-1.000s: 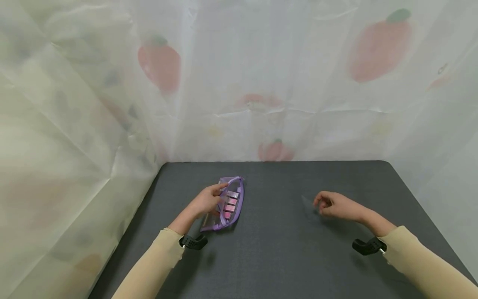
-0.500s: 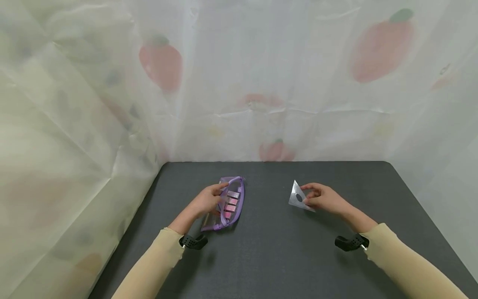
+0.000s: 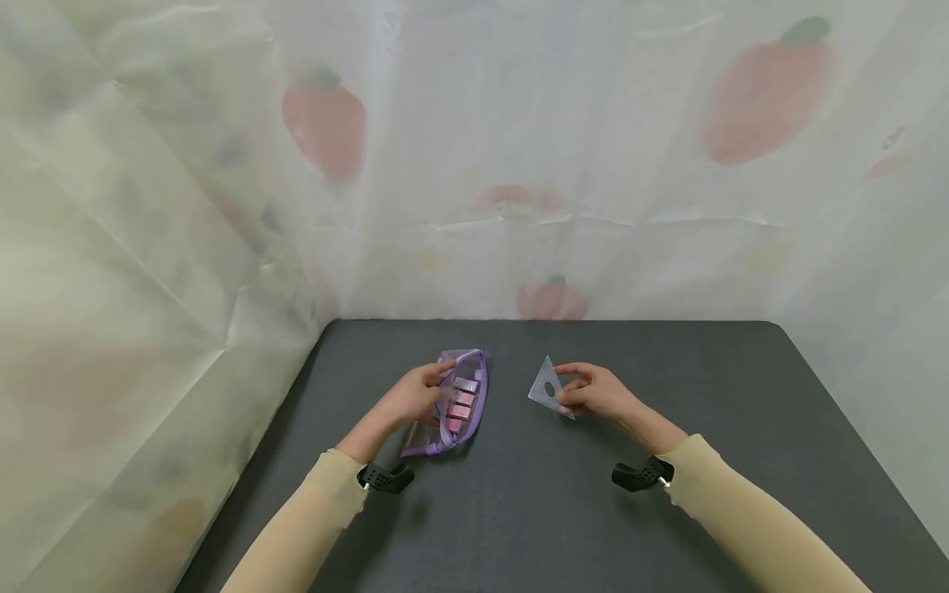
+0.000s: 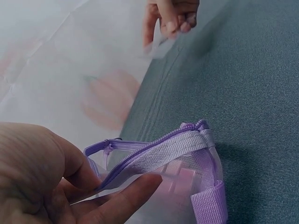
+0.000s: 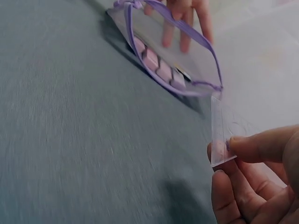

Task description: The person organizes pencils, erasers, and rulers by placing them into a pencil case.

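Note:
A clear pencil case [image 3: 482,405] with purple zip edging lies on its side, its mouth facing right. My left hand [image 3: 408,398] holds the near side of that mouth, and in the left wrist view the zip edge [image 4: 154,150] passes between thumb and fingers. Inside the case is a row of several pink blocks [image 3: 460,405]. My right hand [image 3: 599,392] pinches a clear triangular set square [image 3: 542,388] with a round hole, off the table and a short way right of the mouth. From the right wrist, the thumb presses on the set square's face [image 5: 217,126].
A dark grey table [image 3: 519,511] lies under both hands. Behind it and along the left hangs a pale curtain [image 3: 445,123] with strawberry prints, meeting the table's edge. A thin dark item with a yellowish part [image 5: 182,72] also lies inside the case.
My right hand has moved left with the set square, closer to the case's mouth. The set square's face has turned into view. My left hand and the case stay in place.

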Demonstrator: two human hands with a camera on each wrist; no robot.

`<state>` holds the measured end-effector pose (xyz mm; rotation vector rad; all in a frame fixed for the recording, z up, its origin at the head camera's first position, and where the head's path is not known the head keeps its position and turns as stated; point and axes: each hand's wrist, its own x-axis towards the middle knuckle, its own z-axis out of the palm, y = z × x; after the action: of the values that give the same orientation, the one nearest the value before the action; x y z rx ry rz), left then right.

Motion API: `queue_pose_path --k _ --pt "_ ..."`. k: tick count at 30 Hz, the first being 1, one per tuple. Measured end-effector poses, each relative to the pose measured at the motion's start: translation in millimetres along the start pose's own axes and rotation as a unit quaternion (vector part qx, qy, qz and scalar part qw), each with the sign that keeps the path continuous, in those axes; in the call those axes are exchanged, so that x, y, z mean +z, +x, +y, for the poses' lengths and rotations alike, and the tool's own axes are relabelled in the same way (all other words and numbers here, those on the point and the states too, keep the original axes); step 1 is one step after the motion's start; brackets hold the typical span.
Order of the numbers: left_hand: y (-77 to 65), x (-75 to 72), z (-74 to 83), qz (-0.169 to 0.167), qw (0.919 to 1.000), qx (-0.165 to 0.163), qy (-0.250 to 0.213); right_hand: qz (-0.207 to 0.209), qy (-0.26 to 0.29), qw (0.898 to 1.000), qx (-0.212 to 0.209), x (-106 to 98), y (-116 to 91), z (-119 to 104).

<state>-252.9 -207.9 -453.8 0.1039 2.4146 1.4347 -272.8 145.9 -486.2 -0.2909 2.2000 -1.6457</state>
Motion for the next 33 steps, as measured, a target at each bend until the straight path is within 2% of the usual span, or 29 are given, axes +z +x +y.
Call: queue_pose_path --k 10,20,26,33 --pt "-0.8 -1.1 1.2 0.005 1.0000 -0.001 0.004 0.007 0.057 0.998 0.030 47 26 -10" --pt "-1.8 -0.7 4.0 0.005 1.0000 -0.002 0.000 -0.019 0.121 0.992 0.035 87 50 -20" --pt "0.1 -1.6 4.7 0.003 1.0000 -0.006 0.001 -0.034 0.148 0.988 0.037 108 61 -24" --pt "1.1 -3.9 6.6 -0.003 1.0000 -0.003 0.004 -0.033 0.157 0.986 0.040 129 73 -26"
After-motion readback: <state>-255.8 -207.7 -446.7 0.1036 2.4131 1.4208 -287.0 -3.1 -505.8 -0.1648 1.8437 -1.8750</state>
